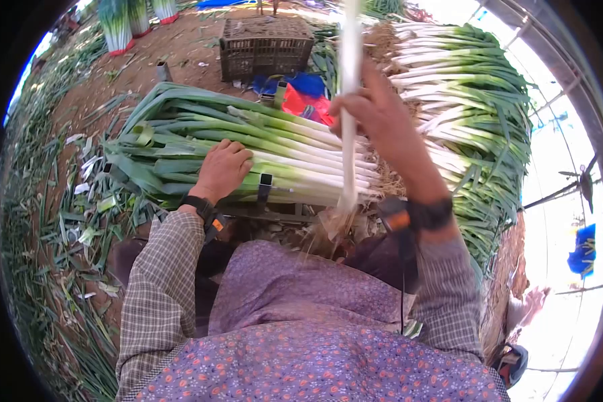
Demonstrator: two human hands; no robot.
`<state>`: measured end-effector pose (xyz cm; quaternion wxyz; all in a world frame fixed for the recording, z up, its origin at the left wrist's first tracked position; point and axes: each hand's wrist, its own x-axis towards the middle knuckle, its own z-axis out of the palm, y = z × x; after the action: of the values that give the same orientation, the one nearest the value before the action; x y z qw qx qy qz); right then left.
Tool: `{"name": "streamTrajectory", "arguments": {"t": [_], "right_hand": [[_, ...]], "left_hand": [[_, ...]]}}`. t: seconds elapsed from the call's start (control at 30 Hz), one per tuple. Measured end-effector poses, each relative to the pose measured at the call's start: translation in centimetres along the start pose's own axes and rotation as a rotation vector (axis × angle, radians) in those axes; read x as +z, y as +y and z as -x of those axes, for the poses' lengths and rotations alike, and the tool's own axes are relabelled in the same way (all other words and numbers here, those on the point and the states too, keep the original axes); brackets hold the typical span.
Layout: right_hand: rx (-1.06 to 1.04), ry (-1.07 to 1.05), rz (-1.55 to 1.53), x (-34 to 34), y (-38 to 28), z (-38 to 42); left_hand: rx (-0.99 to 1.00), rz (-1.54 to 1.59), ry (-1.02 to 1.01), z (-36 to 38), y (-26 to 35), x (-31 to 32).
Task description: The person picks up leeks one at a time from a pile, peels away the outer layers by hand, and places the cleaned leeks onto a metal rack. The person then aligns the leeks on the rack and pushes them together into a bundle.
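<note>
A thick bundle of leeks (295, 144) lies sideways in front of me in a low metal frame, green leaves to the left and white root ends to the right. My left hand (225, 169) rests on top of the green stalks, its fingers lying over them. My right hand (375, 117) is closed round a single leek (349, 74). This leek stands upright over the bundle's right part, its roots pointing down toward my lap. It is smeared by motion, and its upper end leaves the view.
A large heap of leeks (449, 100) lies at the right. Behind the bundle stand a dark plastic crate (266, 50) and red plastic (301, 106). Metal posts (264, 187) rise beside the bundle. Leaf scraps cover the ground at left, with tied leek bundles (116, 30) at the far left.
</note>
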<state>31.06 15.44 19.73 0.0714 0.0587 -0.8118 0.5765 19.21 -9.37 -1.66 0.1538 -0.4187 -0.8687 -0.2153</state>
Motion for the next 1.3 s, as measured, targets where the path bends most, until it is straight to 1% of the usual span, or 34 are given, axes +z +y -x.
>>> {"name": "streamTrajectory", "arguments": {"t": [0.03, 0.07, 0.1, 0.13, 0.17, 0.2, 0.23, 0.27, 0.37, 0.4, 0.53, 0.6, 0.63, 0.7, 0.8, 0.87, 0.97, 1.0, 1.03, 1.07, 1.1, 1.13, 1.2, 1.23, 1.27, 1.3], "right_hand": [[-0.039, -0.071, 0.235, 0.2, 2.5, -2.3], [-0.152, -0.025, 0.262, 1.2, 7.5, -4.1], [-0.267, -0.060, 0.425, 1.7, 13.1, -5.6], [-0.387, -0.092, 0.586, 2.4, 16.9, -6.7], [0.049, -0.162, 0.633, 4.1, 17.6, -5.9], [0.292, -0.325, 0.749, 5.2, 19.4, -5.4], [-0.011, -0.306, 0.865, 6.0, 22.7, -3.0], [-0.059, -0.236, 0.814, 6.2, 23.3, -2.3], [-0.125, -0.257, 0.717, 4.5, 24.3, -1.0], [-0.110, -0.234, 0.625, 3.7, 24.6, -0.5], [-0.091, -0.227, 0.661, -0.5, 27.5, 1.5], [-0.067, -0.270, 0.684, -2.2, 27.6, 1.5], [-0.053, -0.289, 0.698, -2.9, 27.5, 1.8], [-0.039, -0.252, 0.785, -3.6, 27.4, 2.5], [-0.040, -0.194, 0.877, -4.0, 27.0, 3.9], [-0.031, -0.157, 0.911, -4.8, 26.5, 4.7], [0.022, -0.191, 1.003, -6.9, 26.3, 5.5], [0.019, -0.140, 1.013, -7.5, 26.9, 6.0], [0.040, -0.113, 0.945, -8.1, 27.3, 6.4], [0.058, -0.094, 0.877, -8.3, 26.6, 6.6], [0.075, -0.079, 0.809, -8.4, 26.1, 6.8], [0.072, -0.015, 0.758, -8.0, 26.1, 6.8], [0.018, -0.005, 0.758, -7.8, 27.1, 6.5], [-0.011, 0.003, 0.754, -7.7, 27.6, 6.5], [0.005, 0.032, 0.736, -7.6, 27.9, 6.6], [0.040, 0.011, 0.762, -7.6, 28.1, 6.4]], "left_hand": [[0.001, 0.007, 0.000, 0.0, 0.0, 0.0], [0.001, 0.015, 0.000, 0.1, 0.0, -0.1], [0.000, 0.021, 0.001, 0.1, 0.1, -0.2], [-0.001, 0.027, 0.010, 0.0, 0.2, -0.3], [-0.016, 0.037, 0.013, 0.0, 0.2, -0.3], [-0.031, 0.046, 0.015, 0.1, 0.1, -0.2], [-0.044, 0.055, 0.016, 0.1, 0.1, -0.1], [-0.032, 0.036, 0.031, 0.1, 0.1, -0.1], [-0.007, 0.053, 0.060, 0.1, -0.1, 0.1], [-0.011, 0.059, 0.057, 0.0, 0.1, -0.2], [-0.023, 0.079, 0.056, 0.0, 0.3, -0.4], [-0.057, 0.126, 0.023, -0.1, 0.1, -0.5], [-0.073, 0.132, 0.039, -0.1, 0.3, -0.6], [-0.104, 0.148, 0.079, -0.4, 0.6, -0.8], [-0.184, 0.080, 0.139, -0.9, 0.9, -0.5], [-0.152, 0.014, 0.081, -1.0, 0.5, -0.3], [-0.133, -0.054, 0.051, -0.9, 0.4, 0.5], [-0.121, -0.100, 0.024, -0.9, 0.6, 0.3], [-0.114, -0.150, 0.000, -1.0, 0.7, 0.2], [-0.110, -0.170, 0.035, -1.0, 0.8, 0.4], [-0.096, -0.195, 0.026, -1.0, 0.8, 0.4], [-0.083, -0.219, 0.017, -1.2, 0.7, 0.4], [-0.068, -0.253, 0.019, -1.2, 0.5, 0.6], [-0.080, -0.197, 0.014, -1.1, 0.5, 0.8], [-0.095, -0.144, 0.008, -1.1, 0.4, 0.9], [-0.112, -0.096, 0.006, -1.1, 0.4, 0.7]]}}
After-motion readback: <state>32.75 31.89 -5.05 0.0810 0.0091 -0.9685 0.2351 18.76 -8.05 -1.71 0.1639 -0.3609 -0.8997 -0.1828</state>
